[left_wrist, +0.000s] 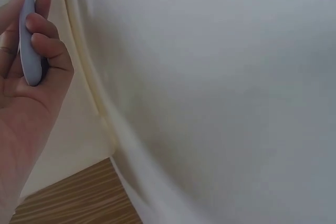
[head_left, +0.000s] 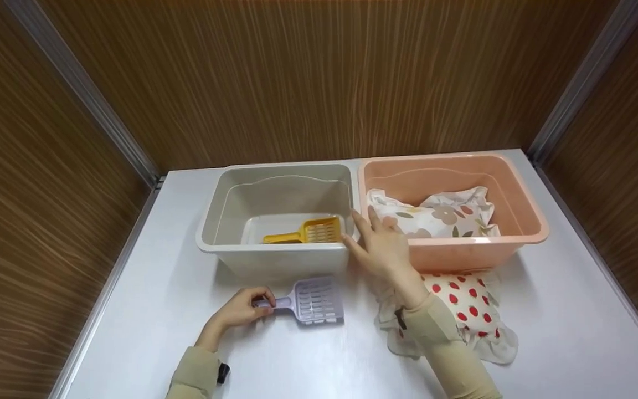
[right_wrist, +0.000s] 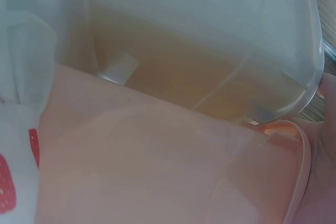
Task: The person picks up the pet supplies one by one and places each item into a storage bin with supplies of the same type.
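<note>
Two hands: left hand point(head_left: 240, 308) grips purple scoop point(head_left: 296, 303), just in front of grey bin point(head_left: 280, 249) near the table's point(head_left: 147, 332) far edge; right hand point(head_left: 384, 248), fingers extended, at front corner where grey bin adjoins pink bin point(head_left: 468, 255).
</note>
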A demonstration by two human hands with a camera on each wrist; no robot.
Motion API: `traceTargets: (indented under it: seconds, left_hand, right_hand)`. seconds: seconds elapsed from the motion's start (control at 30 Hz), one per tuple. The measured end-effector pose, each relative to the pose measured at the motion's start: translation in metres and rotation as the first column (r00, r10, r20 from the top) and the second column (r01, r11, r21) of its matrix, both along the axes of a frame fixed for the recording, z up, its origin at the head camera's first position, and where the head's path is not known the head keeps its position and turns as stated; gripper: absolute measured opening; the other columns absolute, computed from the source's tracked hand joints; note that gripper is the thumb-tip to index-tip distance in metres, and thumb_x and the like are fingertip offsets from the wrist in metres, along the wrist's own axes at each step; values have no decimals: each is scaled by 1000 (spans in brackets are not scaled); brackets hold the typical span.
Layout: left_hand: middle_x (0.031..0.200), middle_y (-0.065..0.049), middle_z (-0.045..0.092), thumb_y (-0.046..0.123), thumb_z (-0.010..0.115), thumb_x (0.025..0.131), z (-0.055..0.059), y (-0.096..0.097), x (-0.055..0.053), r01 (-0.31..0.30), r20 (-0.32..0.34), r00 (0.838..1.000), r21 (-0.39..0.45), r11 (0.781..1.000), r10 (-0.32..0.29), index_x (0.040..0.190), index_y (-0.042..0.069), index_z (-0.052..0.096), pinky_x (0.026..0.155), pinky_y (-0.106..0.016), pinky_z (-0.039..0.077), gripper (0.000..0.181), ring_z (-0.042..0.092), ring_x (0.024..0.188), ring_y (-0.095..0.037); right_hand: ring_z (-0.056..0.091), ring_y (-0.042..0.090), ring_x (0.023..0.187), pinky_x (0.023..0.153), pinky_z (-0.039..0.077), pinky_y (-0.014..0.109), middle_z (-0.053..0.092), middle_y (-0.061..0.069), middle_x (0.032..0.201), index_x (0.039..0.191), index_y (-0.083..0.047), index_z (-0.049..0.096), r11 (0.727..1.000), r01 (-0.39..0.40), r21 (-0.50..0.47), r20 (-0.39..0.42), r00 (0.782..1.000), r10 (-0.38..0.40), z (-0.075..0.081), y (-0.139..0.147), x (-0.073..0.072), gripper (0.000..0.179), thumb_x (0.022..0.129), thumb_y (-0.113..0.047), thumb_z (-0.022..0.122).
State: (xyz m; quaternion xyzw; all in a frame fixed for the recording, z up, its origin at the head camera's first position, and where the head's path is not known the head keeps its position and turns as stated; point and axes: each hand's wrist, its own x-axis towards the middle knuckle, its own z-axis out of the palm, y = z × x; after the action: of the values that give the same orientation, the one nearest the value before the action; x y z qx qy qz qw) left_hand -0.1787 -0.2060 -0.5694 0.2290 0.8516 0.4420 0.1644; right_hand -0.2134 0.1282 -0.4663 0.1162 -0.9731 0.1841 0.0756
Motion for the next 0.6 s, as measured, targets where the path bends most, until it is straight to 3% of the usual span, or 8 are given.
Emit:
traceTargets:
  seconds: [0.3,0.47,0.6]
  left_hand:
    - [97,-9,66,-2,66,83,20,-4,4,-59,-12,998,23,998,59,91,3,65,89,-40,46,9,59,95,-26]
    - [94,-18,66,-9,63,82,50,4,16,-65,-59,996,21,998,66,90,-6,63,84,-39,47,9,58,90,-28]
    - [93,-17,66,-10,61,79,70,12,24,-72,-84,994,29,997,74,89,-6,63,84,-38,48,11,58,89,-27]
  right_hand:
    - [56,50,111,94,42,57,40,22,150,147,-20,45,1000,7,-7,-22,1000,-7,1,-2,-1,63,97,-58,44]
    - [61,50,102,96,43,55,42,22,148,147,-21,46,1000,11,2,-41,999,-11,1,-2,-2,63,97,-59,42]
    - [60,50,105,95,43,56,41,21,149,147,-21,45,1000,18,0,-34,999,-18,-1,-1,0,63,97,-59,41]
